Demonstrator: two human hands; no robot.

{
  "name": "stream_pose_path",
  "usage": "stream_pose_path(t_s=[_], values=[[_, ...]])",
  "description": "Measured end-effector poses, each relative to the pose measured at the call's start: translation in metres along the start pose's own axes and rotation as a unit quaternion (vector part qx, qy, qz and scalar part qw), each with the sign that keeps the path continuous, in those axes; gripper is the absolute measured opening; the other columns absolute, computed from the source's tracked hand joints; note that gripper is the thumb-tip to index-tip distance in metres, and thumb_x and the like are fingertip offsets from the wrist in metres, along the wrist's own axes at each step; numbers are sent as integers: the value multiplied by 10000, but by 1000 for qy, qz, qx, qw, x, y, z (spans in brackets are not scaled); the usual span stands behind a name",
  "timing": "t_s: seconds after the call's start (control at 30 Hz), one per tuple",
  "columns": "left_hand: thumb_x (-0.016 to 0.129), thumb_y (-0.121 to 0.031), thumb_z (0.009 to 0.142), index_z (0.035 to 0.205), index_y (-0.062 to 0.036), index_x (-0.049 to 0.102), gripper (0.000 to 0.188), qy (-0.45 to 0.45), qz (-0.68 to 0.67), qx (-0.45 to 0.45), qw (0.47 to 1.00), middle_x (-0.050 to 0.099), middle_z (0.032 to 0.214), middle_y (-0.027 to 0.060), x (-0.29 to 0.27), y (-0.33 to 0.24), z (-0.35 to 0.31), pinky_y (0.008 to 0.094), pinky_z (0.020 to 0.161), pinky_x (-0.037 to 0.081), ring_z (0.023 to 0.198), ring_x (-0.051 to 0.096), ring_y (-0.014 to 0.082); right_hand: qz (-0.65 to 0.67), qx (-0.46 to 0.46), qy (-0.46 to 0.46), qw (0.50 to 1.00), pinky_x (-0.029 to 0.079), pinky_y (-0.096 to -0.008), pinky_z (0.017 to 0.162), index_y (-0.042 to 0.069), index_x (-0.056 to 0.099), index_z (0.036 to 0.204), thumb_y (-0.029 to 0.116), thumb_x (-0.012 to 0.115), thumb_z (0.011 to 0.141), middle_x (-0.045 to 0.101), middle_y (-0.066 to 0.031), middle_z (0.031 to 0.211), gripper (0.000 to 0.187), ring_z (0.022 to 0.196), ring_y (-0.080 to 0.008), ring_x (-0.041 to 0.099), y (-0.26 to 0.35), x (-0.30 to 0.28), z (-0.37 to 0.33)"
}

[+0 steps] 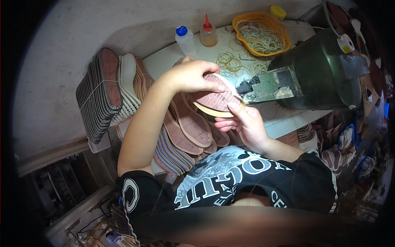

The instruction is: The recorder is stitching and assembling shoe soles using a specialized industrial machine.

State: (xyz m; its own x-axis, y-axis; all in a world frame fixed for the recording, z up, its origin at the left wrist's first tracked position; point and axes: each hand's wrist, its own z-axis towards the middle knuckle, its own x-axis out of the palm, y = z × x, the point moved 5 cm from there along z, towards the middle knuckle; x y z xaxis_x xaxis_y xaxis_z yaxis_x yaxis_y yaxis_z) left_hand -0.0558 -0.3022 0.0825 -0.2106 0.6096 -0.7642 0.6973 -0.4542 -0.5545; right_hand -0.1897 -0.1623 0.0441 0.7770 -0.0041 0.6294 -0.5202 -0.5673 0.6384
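Observation:
Both of my hands are closed on one shoe sole (212,96) with a reddish-brown patterned top and a cream edge. My left hand (193,76) grips it from the far left, thumb pressed on its top face. My right hand (246,125) pinches its right end, thumb above and fingers curled beneath. That right end sits close to the dark tip of a green machine (275,86); whether they touch, I cannot tell. Below the held sole, several similar reddish-brown soles (191,125) lie overlapping, partly hidden by my left forearm.
Tied stacks of soles (98,94) lean at the left by the wall. Two squeeze bottles, one blue-capped (185,40) and one red-tipped (208,35), stand at the back. An orange basket (238,24) holds rubber bands; loose bands (229,62) lie on the white table (162,57).

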Motion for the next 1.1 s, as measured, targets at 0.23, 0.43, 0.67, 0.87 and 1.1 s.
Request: stream_pose_path(t_s=[0.23, 0.43, 0.67, 0.87, 1.1], values=[[716, -426, 785, 895, -31, 620, 421, -13, -137, -46, 989, 566, 687, 35, 16, 1, -21, 275, 603, 428, 667, 508, 124, 15, 5, -7, 1000, 570, -277, 673, -77, 569, 1106, 290, 507, 974, 667, -178, 966, 395, 810, -234, 694, 5, -1, 1], [718, -401, 803, 851, 23, 627, 436, -60, -203, -161, 964, 598, 701, 28, 35, -3, -43, 272, 579, 453, 642, 532, 100, 8, 21, -8, 1000, 569, -248, 640, -38, 595, 1080, 265, 568, 939, 671, -120, 913, 336, 727, -154, 667, 6, -7, 2], [684, -457, 796, 830, 49, 679, 507, -92, -279, -215, 931, 663, 704, 114, 65, -6, -51, 299, 580, 493, 604, 608, 151, -140, -19, 14, 990, 449, -174, 566, 36, 646, 1007, 280, 616, 906, 668, -24, 878, 266, 691, -58, 590, 4, -16, -3], [615, -441, 876, 859, 52, 683, 497, -95, -367, -243, 893, 678, 721, 123, 73, -33, -61, 274, 509, 515, 551, 633, 159, -194, 9, 59, 979, 474, -203, 631, 34, 646, 1043, 305, 632, 887, 667, -11, 882, 313, 743, -60, 606, 5, -26, -16], [710, -443, 799, 890, 54, 664, 507, -68, -454, -232, 857, 656, 655, 122, 81, -47, -67, 200, 420, 471, 455, 593, 130, -220, -88, 73, 969, 439, -195, 617, 6, 676, 946, 292, 610, 913, 656, -20, 802, 295, 690, -50, 574, 26, -36, 4]])
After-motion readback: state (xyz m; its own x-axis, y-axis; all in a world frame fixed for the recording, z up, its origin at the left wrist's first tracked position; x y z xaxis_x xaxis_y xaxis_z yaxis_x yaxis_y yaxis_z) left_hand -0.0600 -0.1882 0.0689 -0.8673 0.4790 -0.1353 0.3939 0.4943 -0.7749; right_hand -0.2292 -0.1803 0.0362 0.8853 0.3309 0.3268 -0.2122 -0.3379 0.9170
